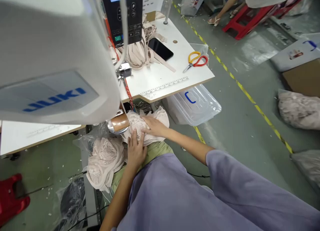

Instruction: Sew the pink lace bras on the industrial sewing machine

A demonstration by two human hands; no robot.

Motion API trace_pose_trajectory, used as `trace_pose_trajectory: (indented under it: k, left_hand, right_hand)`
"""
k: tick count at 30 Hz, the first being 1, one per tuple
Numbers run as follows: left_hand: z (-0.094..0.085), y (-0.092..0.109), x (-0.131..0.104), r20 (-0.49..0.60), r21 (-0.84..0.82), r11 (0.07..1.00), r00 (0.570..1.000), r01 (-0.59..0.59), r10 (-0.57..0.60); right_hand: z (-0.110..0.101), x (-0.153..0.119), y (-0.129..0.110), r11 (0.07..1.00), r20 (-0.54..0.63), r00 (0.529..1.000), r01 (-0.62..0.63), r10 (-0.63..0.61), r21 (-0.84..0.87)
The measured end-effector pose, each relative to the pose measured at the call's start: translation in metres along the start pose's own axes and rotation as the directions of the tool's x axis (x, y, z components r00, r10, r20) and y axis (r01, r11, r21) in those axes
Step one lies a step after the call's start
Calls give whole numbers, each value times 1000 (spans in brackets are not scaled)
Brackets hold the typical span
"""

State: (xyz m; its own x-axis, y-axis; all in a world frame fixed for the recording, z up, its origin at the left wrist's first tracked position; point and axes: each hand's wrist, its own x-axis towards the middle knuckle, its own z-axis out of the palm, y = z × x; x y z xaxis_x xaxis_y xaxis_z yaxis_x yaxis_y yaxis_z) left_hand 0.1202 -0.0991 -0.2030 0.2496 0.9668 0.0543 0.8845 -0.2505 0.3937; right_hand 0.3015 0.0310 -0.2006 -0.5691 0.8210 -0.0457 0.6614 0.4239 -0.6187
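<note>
A pale pink lace bra [136, 121] lies over my lap beneath the head of the sewing machine [60, 91]. My left hand [136, 152] rests on its near edge, open, fingers stretched forward over the cloth. On the other side, my right hand [155, 127] grips the lace near the middle; some of its fingertips are hard to see. Close by the bra is the machine's rounded brown and metal work arm [119, 123]. More pale pink bras [105, 161] are heaped to the left of my left hand.
Scissors [193, 61], a phone [160, 48] and beige straps [136, 54] lie on the white tabletop [162, 76]. A lidded plastic box [197, 104] stands under its right edge. Red stools [242, 23] stand at far right and left; a person sits at the back.
</note>
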Motion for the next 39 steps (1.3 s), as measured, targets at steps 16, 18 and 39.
trace_pose_trajectory:
  k: [16,18,39]
  left_hand:
    - [-57,-142,-195,18,132,274,274,953,-962]
    - [-64,-137,-186,30,140,293,292,946,-956]
    - [-114,-41,-148,56,-49,552,554,833,-831]
  right_hand:
    - [19,-13,-102,880,12,954,273,-301,390]
    - [32,-10,-130,826,270,861,257,-431,502]
    - [50,6,-171,803,452,677,387,-581,453]
